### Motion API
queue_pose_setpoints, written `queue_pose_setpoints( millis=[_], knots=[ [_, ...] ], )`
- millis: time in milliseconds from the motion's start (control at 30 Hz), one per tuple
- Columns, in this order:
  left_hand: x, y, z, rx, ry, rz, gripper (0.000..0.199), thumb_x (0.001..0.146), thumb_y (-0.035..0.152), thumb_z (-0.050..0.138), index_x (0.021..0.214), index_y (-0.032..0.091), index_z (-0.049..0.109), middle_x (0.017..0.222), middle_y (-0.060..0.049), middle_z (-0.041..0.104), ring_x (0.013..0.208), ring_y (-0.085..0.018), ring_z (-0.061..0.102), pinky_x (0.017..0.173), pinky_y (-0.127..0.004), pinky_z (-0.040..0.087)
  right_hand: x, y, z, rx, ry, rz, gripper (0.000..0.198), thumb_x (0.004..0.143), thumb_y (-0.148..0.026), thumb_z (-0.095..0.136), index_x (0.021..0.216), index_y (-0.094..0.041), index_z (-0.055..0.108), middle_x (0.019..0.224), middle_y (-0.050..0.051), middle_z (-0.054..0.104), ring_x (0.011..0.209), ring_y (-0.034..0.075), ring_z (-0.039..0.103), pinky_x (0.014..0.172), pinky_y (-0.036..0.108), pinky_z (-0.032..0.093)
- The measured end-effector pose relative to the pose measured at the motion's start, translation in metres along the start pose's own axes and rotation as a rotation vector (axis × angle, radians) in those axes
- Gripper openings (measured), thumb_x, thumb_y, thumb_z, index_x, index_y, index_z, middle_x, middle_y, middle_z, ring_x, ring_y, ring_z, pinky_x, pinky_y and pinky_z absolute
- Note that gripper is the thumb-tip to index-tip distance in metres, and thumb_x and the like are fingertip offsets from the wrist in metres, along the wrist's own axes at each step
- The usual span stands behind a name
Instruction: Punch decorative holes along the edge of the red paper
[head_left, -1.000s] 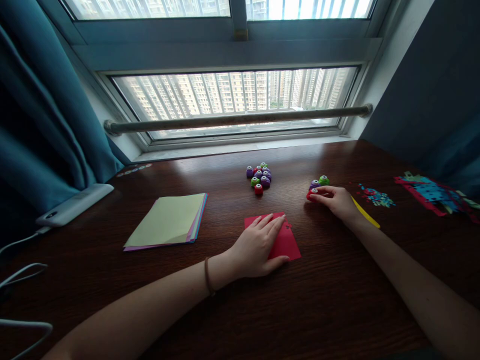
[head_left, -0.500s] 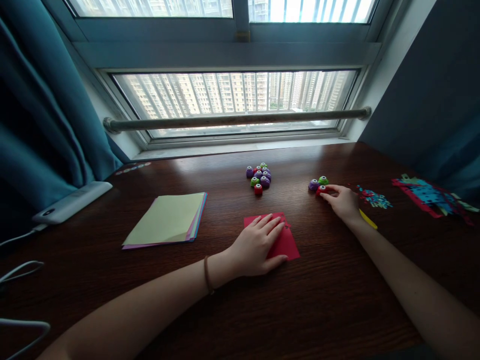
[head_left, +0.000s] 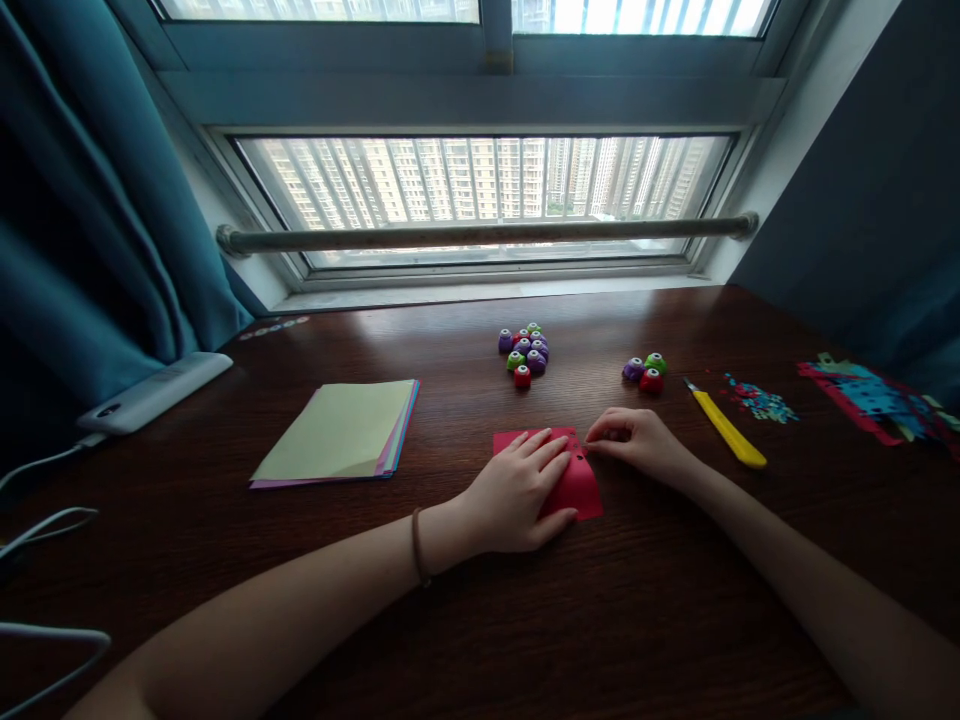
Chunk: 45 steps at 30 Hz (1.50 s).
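A red sheet of paper (head_left: 581, 490) lies on the table, with a few small dark holes near its upper right edge. My left hand (head_left: 517, 490) rests flat across the sheet, fingers outstretched. At the sheet's right edge, the thumb and forefinger of my right hand (head_left: 637, 440) are pinched together; they seem to grip the paper's edge, though the contact is small. Beyond that hand stand a red craft punch (head_left: 652, 380), a purple one (head_left: 634, 369) and a green one (head_left: 655, 362). A yellow craft knife (head_left: 727, 430) lies right of my right hand.
Several more punches (head_left: 523, 352) cluster behind the red sheet. Left is a stack of coloured paper (head_left: 337, 430); further left, a white device (head_left: 154, 393) with a cable. Paper confetti (head_left: 761, 398) and cut scraps (head_left: 874, 390) lie on the right. A window rail (head_left: 487, 234) crosses behind.
My right hand has let go of the red punch and moved left and nearer to the red paper's edge, uncovering the yellow knife. My left hand stays flat on the paper.
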<state>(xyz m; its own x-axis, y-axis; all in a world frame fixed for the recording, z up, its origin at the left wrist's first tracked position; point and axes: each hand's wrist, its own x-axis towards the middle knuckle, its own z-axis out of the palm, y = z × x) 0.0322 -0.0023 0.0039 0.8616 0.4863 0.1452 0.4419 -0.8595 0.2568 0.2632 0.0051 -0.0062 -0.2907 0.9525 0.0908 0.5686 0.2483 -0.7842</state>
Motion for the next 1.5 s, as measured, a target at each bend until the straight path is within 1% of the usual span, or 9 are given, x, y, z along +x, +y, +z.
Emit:
queue_pose_setpoints(
  millis=[333,433,533,667,833,967,1067,1233,1500],
  knots=[
    [-0.001,0.001,0.000,0.052,-0.021,-0.002,0.065,0.082,0.048,0.042,0.133,0.008,0.033,0.139,-0.016,0.033,0.131,-0.033,0.025,0.109,-0.047,0.024,0.001,0.002,0.004,-0.157,-0.035,-0.091,0.009,0.078,-0.028,0.062,0.075,-0.020,0.065,0.079,0.000,0.060,0.079,0.014,0.051,0.075,0.027,0.036],
    [-0.001,0.001,0.000,0.052,-0.017,0.005,0.066,0.082,0.048,0.042,0.133,0.007,0.033,0.139,-0.016,0.034,0.131,-0.033,0.025,0.109,-0.047,0.024,0.001,0.002,0.003,-0.085,-0.014,-0.055,0.013,0.078,-0.030,0.061,0.076,-0.018,0.063,0.077,0.001,0.057,0.073,0.013,0.049,0.068,0.026,0.036],
    [-0.001,0.000,0.000,0.045,-0.008,0.007,0.066,0.082,0.047,0.042,0.133,0.008,0.032,0.139,-0.016,0.035,0.130,-0.033,0.026,0.108,-0.048,0.024,0.002,0.004,-0.003,0.076,0.057,0.068,0.025,0.076,-0.039,0.061,0.079,-0.015,0.062,0.066,0.001,0.052,0.060,0.011,0.042,0.056,0.024,0.032],
    [-0.001,0.000,0.000,0.042,-0.010,0.010,0.066,0.082,0.048,0.041,0.134,0.008,0.031,0.139,-0.015,0.035,0.130,-0.033,0.026,0.108,-0.048,0.024,0.004,0.010,-0.017,0.298,0.257,0.198,0.035,0.070,-0.045,0.066,0.081,-0.013,0.060,0.062,0.000,0.050,0.057,0.009,0.040,0.052,0.021,0.028],
    [-0.001,-0.001,0.001,0.037,-0.005,0.006,0.066,0.082,0.048,0.042,0.134,0.009,0.032,0.139,-0.015,0.034,0.130,-0.033,0.026,0.108,-0.048,0.024,0.007,0.015,-0.039,0.631,0.570,0.216,0.036,0.065,-0.039,0.070,0.081,-0.011,0.053,0.077,0.006,0.059,0.059,0.010,0.051,0.050,0.019,0.037],
    [-0.003,-0.002,0.002,0.037,-0.002,0.004,0.067,0.082,0.049,0.042,0.134,0.009,0.030,0.139,-0.015,0.034,0.130,-0.033,0.026,0.108,-0.048,0.025,0.007,0.032,-0.069,0.688,1.024,0.212,0.017,0.070,-0.017,0.062,0.081,-0.012,0.050,0.069,0.008,0.060,0.051,0.011,0.052,0.047,0.020,0.041],
    [-0.004,-0.001,0.002,0.039,-0.001,0.004,0.067,0.082,0.049,0.042,0.135,0.009,0.030,0.139,-0.015,0.034,0.130,-0.033,0.026,0.108,-0.047,0.024,0.002,0.052,-0.093,0.637,1.276,0.236,0.011,0.070,-0.006,0.056,0.077,-0.011,0.051,0.071,0.006,0.058,0.053,0.009,0.053,0.047,0.017,0.041],
    [-0.004,-0.001,0.002,0.030,0.009,0.008,0.068,0.081,0.049,0.043,0.135,0.009,0.030,0.139,-0.015,0.034,0.130,-0.033,0.026,0.108,-0.047,0.025,-0.003,0.076,-0.110,0.716,1.358,0.264,0.016,0.066,0.001,0.059,0.076,-0.009,0.053,0.073,0.007,0.058,0.061,0.010,0.058,0.056,0.019,0.046],
    [-0.004,-0.001,0.003,0.031,0.032,0.016,0.067,0.081,0.049,0.044,0.134,0.009,0.030,0.139,-0.015,0.035,0.130,-0.033,0.027,0.108,-0.047,0.025,-0.004,0.079,-0.110,0.753,1.388,0.224,0.016,0.059,0.003,0.065,0.071,-0.007,0.060,0.070,0.008,0.059,0.060,0.011,0.058,0.058,0.019,0.049]
  ],
)
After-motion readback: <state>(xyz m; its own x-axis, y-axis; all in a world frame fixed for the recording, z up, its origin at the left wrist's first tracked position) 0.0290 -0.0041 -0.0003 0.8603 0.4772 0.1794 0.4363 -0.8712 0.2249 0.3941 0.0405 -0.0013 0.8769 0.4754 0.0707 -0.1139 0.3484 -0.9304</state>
